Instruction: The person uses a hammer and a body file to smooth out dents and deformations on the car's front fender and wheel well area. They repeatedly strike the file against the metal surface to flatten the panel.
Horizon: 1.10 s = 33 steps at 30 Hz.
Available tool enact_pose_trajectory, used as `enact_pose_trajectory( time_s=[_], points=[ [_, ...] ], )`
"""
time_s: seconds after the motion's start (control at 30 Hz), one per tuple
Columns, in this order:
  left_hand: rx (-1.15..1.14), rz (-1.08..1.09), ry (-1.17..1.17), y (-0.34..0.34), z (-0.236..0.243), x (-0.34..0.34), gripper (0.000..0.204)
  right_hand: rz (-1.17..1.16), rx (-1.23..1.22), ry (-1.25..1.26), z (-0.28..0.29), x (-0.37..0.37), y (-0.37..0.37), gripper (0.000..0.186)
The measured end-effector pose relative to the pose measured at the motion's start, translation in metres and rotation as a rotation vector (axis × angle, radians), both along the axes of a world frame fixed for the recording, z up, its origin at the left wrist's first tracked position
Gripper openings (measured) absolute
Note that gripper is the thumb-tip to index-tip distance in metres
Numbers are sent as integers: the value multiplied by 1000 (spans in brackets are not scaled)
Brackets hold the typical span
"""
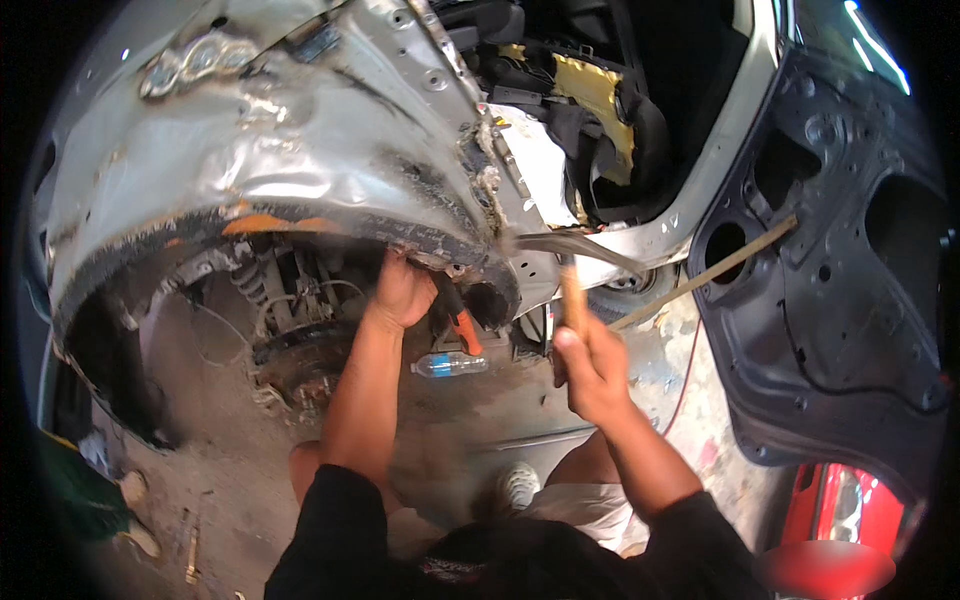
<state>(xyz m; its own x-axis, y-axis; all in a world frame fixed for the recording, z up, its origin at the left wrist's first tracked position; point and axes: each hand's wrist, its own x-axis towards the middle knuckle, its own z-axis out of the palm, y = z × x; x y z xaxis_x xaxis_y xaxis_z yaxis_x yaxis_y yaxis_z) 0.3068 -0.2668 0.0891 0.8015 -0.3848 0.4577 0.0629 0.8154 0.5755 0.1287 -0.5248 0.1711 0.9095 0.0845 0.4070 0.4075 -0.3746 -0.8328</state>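
My right hand (pixel 595 370) is closed around the wooden handle of a hammer (pixel 573 300). The hammer's dark head is smeared by motion, level with the lower corner of the wheel arch. My left hand (pixel 402 292) reaches up under the lip of the arch (pixel 385 225) on a dented, bare-metal car body panel (pixel 290 165). Its fingers go behind the edge, so whatever they hold or press is hidden. Just right of that hand shows a black and orange tool handle (pixel 463 328). A clear plastic bottle (pixel 450 365) lies on the floor below it.
Inside the arch are a coil spring (pixel 265 290) and a wheel hub (pixel 312 388). A detached-looking dark door panel (pixel 815 270) stands at the right, with a wooden stick (pixel 705 275) against it. A red part (pixel 840 510) sits lower right. Another person's feet (pixel 138 510) are at left.
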Motion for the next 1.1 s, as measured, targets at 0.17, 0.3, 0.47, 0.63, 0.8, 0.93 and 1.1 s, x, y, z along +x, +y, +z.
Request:
enact_pose_trajectory(
  time_s=[0.17, 0.3, 0.47, 0.63, 0.8, 0.93, 1.1],
  points=[
    [-35, 52, 22, -6, 12, -7, 43, 144, 390, -203, -19, -14, -14, 24],
    [-13, 60, -2, -5, 27, -22, 41, 35, -123, 129, -3, -24, -32, 18],
    [-40, -26, 29, -8, 26, -18, 40, 326, -581, -61, 37, -28, -21, 22],
    [-18, -96, 13, -7, 20, -9, 41, 561, -1085, 497, 100, -37, 10, 24],
    [-15, -108, -15, -12, 24, -6, 43, 860, -1110, 795, 114, -29, 28, 34],
    [-60, -92, -15, -13, 31, -10, 42, 989, -1041, 775, 130, 7, 31, 29],
    [-25, -98, -13, 3, 26, -5, 41, 636, -1138, 668, 138, 6, 60, 34]
  ],
)
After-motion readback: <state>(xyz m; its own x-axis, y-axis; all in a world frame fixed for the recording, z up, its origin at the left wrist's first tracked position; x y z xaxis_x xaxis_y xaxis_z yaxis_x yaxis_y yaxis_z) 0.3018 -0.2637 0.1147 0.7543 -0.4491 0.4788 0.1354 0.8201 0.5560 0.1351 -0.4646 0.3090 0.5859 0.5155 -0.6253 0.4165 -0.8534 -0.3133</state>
